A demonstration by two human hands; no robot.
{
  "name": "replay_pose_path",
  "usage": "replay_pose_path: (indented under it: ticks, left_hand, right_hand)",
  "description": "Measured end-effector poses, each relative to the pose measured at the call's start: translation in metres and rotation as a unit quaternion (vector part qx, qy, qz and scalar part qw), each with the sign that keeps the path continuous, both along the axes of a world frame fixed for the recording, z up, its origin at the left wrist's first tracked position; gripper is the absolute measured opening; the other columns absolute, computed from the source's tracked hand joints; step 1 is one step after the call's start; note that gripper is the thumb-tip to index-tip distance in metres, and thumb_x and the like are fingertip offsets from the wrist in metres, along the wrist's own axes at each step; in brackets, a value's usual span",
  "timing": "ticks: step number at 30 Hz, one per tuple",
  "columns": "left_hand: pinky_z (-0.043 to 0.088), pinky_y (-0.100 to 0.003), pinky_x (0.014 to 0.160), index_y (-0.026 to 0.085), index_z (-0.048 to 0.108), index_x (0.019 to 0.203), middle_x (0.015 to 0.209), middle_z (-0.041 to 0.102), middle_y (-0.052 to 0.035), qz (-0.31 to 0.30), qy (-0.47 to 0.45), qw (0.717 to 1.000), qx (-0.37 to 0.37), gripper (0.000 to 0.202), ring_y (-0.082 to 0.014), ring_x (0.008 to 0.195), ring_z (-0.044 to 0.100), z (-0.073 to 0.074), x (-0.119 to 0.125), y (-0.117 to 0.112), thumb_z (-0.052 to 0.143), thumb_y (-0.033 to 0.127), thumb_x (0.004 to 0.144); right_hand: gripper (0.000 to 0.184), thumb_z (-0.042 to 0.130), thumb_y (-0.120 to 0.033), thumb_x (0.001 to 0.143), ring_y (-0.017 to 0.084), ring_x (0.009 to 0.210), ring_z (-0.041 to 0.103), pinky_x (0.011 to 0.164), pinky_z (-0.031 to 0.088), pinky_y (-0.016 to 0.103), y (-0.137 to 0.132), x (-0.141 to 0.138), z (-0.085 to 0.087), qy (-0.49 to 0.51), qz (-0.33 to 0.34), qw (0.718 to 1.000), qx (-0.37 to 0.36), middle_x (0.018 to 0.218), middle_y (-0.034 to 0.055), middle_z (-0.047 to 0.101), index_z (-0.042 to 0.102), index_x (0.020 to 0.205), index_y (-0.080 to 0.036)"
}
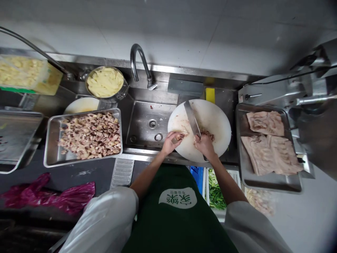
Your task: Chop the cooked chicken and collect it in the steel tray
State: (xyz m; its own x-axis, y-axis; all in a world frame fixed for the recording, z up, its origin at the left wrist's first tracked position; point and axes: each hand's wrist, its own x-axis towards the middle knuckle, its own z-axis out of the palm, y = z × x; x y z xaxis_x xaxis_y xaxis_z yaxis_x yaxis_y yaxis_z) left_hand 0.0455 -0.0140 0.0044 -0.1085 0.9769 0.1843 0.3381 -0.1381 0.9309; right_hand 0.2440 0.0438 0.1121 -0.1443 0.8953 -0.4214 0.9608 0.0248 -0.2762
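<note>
A round white cutting board (210, 119) lies across the right side of a steel sink (147, 121). My right hand (205, 144) is closed around the handle of a cleaver (192, 119), whose blade points away over the board. My left hand (172, 140) is curled on a strip of meat (181, 135) at the board's near left edge, right beside the blade. More cut meat (207, 134) lies just right of the blade.
A steel tray of diced meat (89, 135) sits left of the sink. A tray with slabs of pork (268, 144) sits on the right. A pot of pale sliced vegetable (105, 82) and a faucet (139, 59) stand behind. A magenta bag (50, 196) lies at near left.
</note>
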Motion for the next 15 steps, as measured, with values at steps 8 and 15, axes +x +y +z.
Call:
replay_pose_path:
  ticks: [8,15]
  left_hand:
    - [0.049,-0.043,0.098,0.022,0.074,0.096,0.106,0.068,-0.0093,-0.010,0.025,1.000,0.009,0.013,-0.0237,0.105,0.063,-0.013,-0.013,-0.005,0.067,0.032,0.091]
    - [0.048,-0.042,0.096,0.024,0.072,0.093,0.101,0.066,-0.0083,0.087,0.045,0.995,0.036,0.010,-0.0239,0.100,0.061,-0.011,-0.018,-0.018,0.065,0.031,0.091]
  right_hand:
    - [0.044,0.042,-0.033,0.103,0.028,0.105,0.070,0.080,0.047,0.027,-0.024,-0.044,-0.010,-0.011,-0.002,0.994,-0.110,0.107,0.0246,0.074,0.076,0.109,-0.006]
    - [0.043,0.042,-0.033,0.103,0.027,0.104,0.070,0.081,0.047,0.026,-0.018,-0.039,0.006,0.003,0.005,0.997,-0.071,0.106,0.0221,0.075,0.076,0.107,-0.008]
